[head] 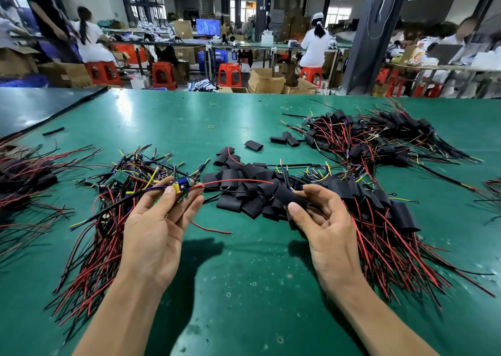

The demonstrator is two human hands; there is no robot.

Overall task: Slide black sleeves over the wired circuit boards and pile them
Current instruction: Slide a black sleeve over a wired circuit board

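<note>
Head view, as I log it:
- left hand (160,225): pinches one bare circuit board (180,187).
- right hand (325,228): pinches an empty sleeve (290,196), not yet on the board.
- Done: sleeved pile (379,139), far right.
- Remaining: unsleeved heap (127,176), loose sleeves (244,182).

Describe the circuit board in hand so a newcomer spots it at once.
On the green table, find the tangle of bare wired boards left of the loose black sleeves. Beside it the left hand pinches one small blue board with a yellow part; it alone is lifted, its red wire pointing right.
</note>
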